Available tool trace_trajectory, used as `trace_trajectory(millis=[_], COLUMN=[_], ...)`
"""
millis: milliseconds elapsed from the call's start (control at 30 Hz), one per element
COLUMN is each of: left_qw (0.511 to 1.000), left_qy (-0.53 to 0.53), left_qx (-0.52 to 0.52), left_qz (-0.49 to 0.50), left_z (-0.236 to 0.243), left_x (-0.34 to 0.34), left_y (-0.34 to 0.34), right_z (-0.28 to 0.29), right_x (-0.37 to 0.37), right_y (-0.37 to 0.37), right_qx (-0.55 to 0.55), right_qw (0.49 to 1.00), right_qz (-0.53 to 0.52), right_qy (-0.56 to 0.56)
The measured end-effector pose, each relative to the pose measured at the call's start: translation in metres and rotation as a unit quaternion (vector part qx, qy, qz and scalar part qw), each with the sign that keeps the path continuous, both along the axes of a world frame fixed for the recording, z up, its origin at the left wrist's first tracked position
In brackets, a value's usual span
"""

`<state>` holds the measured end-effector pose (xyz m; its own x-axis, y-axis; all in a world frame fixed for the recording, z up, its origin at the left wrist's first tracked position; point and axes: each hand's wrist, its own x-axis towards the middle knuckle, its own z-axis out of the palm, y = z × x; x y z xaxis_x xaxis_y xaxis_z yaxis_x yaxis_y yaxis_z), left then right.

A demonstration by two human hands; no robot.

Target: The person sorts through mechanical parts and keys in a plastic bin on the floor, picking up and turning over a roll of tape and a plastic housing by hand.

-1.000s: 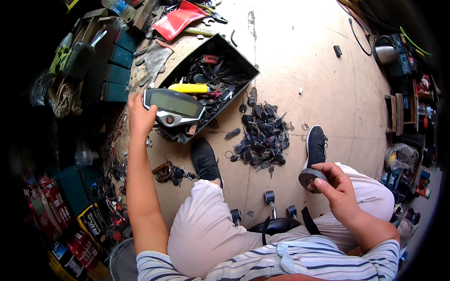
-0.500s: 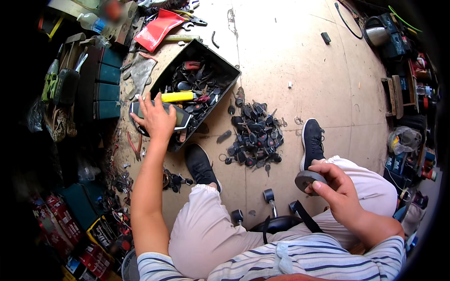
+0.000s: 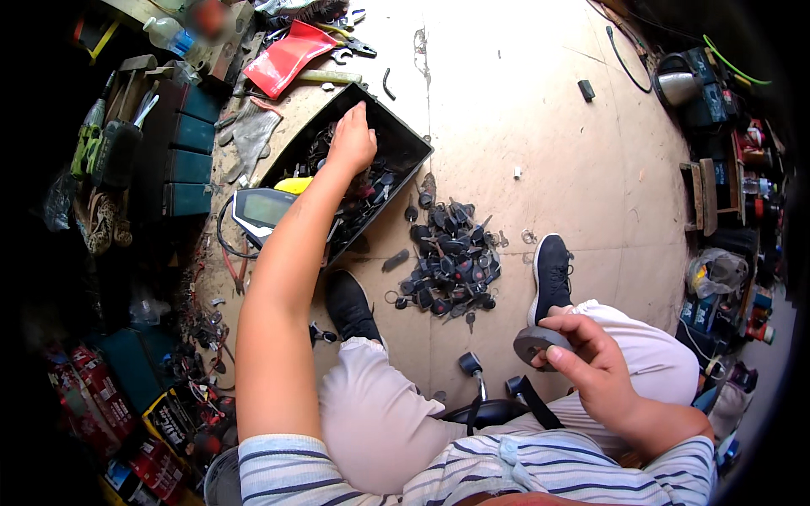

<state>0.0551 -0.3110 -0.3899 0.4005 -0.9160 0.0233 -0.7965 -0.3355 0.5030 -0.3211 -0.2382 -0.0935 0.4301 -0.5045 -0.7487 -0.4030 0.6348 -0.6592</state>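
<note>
Left arm outstretched, fingers [image 3: 353, 139] curled down among parts in black bin [image 3: 405, 143]; right fingers [image 3: 582, 358] clamped on grey disc [image 3: 537, 341].

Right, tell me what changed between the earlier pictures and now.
The left hand let go of the grey display panel, which now lies at the near edge of the black bin, and reached farther into the bin among the parts. The right hand kept its grip on the grey disc; the key pile stayed put.
</note>
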Motion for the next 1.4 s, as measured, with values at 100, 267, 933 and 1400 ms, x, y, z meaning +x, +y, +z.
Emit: trace_trajectory(millis=[100, 267, 933, 1400], left_qw=[0.995, 0.981, 0.489, 0.646], left_qy=[-0.009, 0.031, 0.845, 0.745], left_qx=[0.094, 0.192, -0.182, 0.005], left_qz=[0.022, -0.007, 0.12, 0.167], left_z=[0.002, -0.001, 0.077, 0.28], left_x=[-0.009, -0.015, -0.039, -0.093], left_y=[-0.013, 0.012, 0.135, 0.152], right_z=[0.0, 0.0, 0.002, 0.028], right_x=[0.003, 0.004, 0.027, -0.005], right_y=[0.0, -0.002, 0.012, 0.005], right_qx=[0.011, 0.016, -0.012, -0.076], right_qw=[1.0, 1.0, 0.999, 0.99], right_qz=[-0.007, 0.006, 0.04, -0.014], right_qy=[-0.006, -0.004, 0.01, -0.12])
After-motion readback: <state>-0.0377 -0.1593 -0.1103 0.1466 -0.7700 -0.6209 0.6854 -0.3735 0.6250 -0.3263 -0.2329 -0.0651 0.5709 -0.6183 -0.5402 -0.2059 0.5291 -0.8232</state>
